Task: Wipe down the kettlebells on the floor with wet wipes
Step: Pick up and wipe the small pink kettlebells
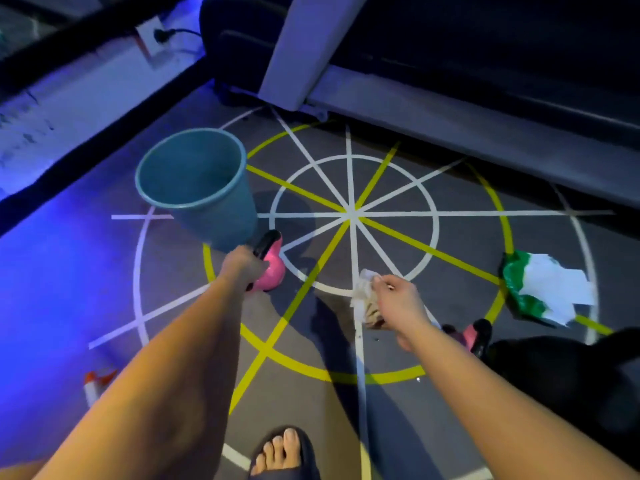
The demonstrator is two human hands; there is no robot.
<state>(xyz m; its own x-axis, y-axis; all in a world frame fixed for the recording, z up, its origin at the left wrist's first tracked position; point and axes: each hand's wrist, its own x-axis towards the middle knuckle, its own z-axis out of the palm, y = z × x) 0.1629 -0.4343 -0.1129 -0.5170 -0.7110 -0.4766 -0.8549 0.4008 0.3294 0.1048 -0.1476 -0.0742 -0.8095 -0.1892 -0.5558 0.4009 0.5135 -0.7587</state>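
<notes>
nearest the camera, a foot in an open sandal (281, 452) stands on the marked floor (353, 213), toes exposed. a spray bottle (92, 385) lies at lower left.

right side: the second kettlebell (471, 336), pink with a black handle, sits on the floor just beside the right forearm and is partly hidden by it. the right hand (398, 296) pinches a crumpled wet wipe (363, 296) between curled fingers. the wipe shows brownish patches.

left side: the left hand (240, 264) is clenched round the black handle of the first kettlebell (273, 269), which is tilted. whether its base touches the floor cannot be told. it lies just beside the blue bin (197, 181), which leans toward the camera.

further right, the green and white wipe packet (540, 289) lies open on the floor, well apart from both hands. a treadmill (450, 109) runs along the far edge.

likely faults from here:
- a handle damp from wiping may slip in a one-handed grasp, and a dropped weight would threaten the bare toes.
- swinging the first kettlebell may strike the bin and tip it.
- the wipe looks soiled, so further use may smear rather than clean.
- the second kettlebell is easily kicked when stepping right.
</notes>
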